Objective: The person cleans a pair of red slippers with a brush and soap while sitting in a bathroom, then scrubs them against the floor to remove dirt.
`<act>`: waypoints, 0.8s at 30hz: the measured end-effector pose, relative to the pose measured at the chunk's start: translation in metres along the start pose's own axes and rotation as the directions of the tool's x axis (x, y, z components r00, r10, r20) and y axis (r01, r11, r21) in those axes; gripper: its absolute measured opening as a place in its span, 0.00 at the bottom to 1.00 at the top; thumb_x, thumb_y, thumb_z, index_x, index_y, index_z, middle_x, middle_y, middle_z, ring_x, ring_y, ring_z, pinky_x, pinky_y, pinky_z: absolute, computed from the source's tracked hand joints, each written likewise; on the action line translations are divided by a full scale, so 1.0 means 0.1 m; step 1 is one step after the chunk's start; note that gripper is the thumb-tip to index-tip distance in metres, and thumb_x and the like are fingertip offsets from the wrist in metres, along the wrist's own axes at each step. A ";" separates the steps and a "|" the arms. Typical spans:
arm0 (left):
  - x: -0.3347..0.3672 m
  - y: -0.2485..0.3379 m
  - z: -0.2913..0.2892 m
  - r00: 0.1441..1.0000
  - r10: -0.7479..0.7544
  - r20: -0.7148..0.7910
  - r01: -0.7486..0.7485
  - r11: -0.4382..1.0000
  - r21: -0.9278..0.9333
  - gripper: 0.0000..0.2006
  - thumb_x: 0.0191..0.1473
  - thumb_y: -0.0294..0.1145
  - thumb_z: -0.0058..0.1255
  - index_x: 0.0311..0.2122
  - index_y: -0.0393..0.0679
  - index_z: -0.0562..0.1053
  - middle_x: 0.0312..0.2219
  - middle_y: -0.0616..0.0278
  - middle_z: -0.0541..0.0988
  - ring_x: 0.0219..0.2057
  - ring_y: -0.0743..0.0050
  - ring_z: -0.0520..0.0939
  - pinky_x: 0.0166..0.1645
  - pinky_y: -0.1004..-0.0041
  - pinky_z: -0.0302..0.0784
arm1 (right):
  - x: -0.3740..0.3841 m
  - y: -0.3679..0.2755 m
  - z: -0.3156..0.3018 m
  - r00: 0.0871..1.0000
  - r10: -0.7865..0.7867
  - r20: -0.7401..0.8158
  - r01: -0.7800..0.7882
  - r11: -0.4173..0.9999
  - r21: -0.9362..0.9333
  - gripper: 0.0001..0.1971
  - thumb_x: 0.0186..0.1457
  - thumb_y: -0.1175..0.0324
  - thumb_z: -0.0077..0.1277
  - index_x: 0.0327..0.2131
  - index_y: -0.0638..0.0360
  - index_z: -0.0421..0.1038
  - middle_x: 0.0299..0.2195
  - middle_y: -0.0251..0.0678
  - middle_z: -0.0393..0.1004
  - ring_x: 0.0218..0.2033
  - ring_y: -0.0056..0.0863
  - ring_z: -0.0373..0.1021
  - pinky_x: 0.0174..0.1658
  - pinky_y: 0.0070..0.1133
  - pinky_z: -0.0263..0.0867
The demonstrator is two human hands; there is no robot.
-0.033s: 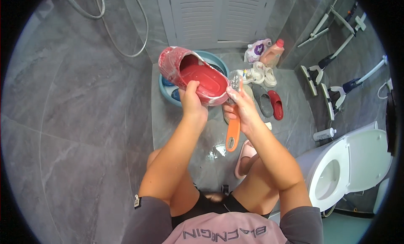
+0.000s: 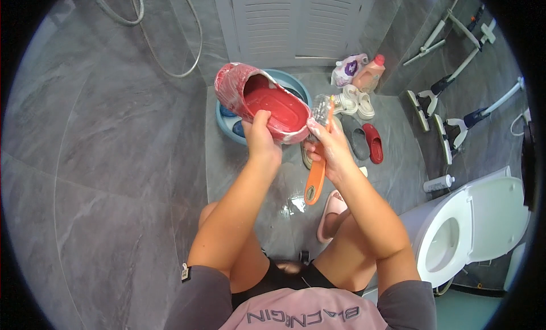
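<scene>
My left hand [image 2: 261, 137] grips a red slipper [image 2: 278, 105] by its side, thumb on the insole. White foam coats the slipper's upper and edges. My right hand [image 2: 330, 145] is closed around a scrub brush with an orange handle [image 2: 315, 182]; its bristle head [image 2: 322, 109], covered in suds, is just right of the slipper's heel end. My right thumb appears to touch the heel rim, and there is foam on my right fingers. Under the slipper stands a blue basin [image 2: 224, 128], partly hidden, with dark blue items inside.
Right of the basin lie a red slipper [image 2: 373, 143], a grey shoe [image 2: 355, 137] and white shoes [image 2: 364, 105]. Behind them stand a pink bottle [image 2: 368, 74] and a plastic pack [image 2: 348, 69]. A toilet [image 2: 443, 244] is at the right, mops [image 2: 443, 137] lean nearby, and a shower hose [image 2: 196, 51] hangs at the left.
The brush head has tilted slightly to the right, away from the slipper's heel. Both hands keep their grips, and the slipper has hardly moved.
</scene>
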State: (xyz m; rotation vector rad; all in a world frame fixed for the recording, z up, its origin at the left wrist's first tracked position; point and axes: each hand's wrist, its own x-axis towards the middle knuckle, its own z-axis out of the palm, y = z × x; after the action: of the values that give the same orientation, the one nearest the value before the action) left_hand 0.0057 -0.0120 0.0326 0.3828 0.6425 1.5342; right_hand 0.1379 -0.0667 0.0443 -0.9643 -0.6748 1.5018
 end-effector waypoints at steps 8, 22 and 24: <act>-0.10 -0.04 0.10 0.960 0.257 0.115 -0.272 0.950 0.152 0.26 0.51 0.25 0.46 0.56 0.43 0.58 0.49 0.57 0.70 0.49 0.65 0.72 0.55 0.66 0.69 | -0.06 -0.02 0.04 0.988 0.014 -0.153 -0.004 0.998 0.067 0.12 0.51 0.67 0.56 0.38 0.50 0.65 0.30 0.23 0.70 0.25 0.12 0.63 0.18 0.10 0.50; 0.21 0.22 -0.09 0.817 -0.269 0.510 0.152 0.954 0.259 0.28 0.51 0.48 0.52 0.51 0.37 0.67 0.40 0.49 0.77 0.38 0.58 0.81 0.44 0.62 0.79 | 0.04 0.20 -0.13 0.951 0.276 0.140 -0.275 0.961 -0.026 0.19 0.52 0.65 0.54 0.47 0.57 0.64 0.28 0.32 0.69 0.26 0.23 0.66 0.18 0.16 0.58; 0.30 0.18 -0.11 0.848 -0.239 0.473 0.097 0.948 0.304 0.25 0.50 0.46 0.53 0.50 0.40 0.68 0.39 0.53 0.78 0.36 0.65 0.81 0.42 0.65 0.79 | 0.14 0.29 -0.07 0.524 -0.794 0.307 0.644 0.134 -0.753 0.34 0.52 0.63 0.56 0.60 0.55 0.53 0.36 0.39 0.73 0.32 0.31 0.73 0.26 0.23 0.67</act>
State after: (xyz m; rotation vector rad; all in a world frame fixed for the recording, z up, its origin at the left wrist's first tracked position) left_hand -0.0175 0.0160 0.0310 0.8825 0.4498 1.1066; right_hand 0.1293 -0.0585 0.0134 -1.1302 -1.5300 0.0900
